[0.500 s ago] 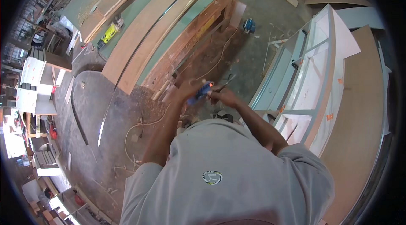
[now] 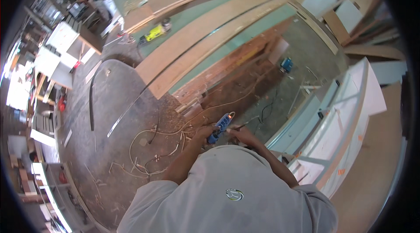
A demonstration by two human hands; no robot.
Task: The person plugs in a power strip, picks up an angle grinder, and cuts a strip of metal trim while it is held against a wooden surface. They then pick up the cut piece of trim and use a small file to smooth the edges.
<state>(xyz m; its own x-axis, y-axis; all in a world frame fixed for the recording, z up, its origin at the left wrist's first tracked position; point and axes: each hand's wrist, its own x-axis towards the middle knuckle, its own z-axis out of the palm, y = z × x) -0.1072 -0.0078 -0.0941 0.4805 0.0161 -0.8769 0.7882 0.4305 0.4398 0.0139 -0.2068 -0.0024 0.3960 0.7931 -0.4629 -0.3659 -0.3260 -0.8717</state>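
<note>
Since the earlier frame, the blue power strip point(image 2: 224, 122) has been shifting downward in view and showing more of its socket face, both hands have been moving with it toward the grey shirt point(image 2: 223, 171), and the surroundings have been sliding right as the head is turning.

The left hand point(image 2: 205, 132) is gripping the strip's lower end, just beyond the shirt's top edge; the strip's far end is pointing toward one o'clock, with an orange light glowing there. At the strip's three o'clock, the right hand point(image 2: 243, 135) is pinching a dark cord point(image 2: 248, 122); the fingers are hiding its tip, so whether that is touching a socket I cannot tell.

Handling this well is probably calling for a firm left grip, pressure straight along the socket's axis, and fingertips staying behind any bare metal, since the light is suggesting live current. Holding the cord by its plug body, if it has one, would be sparing the wire.

Farther out, a pale cable point(image 2: 131, 149) is looping on the floor toward eight o'clock, where a foot could be snagging it. A yellow-green power tool point(image 2: 154, 33) is lying toward eleven, a blue power tool point(image 2: 286, 65) is sitting between one and two, and a white-lined shelf unit point(image 2: 322, 134) is standing at three.
</note>
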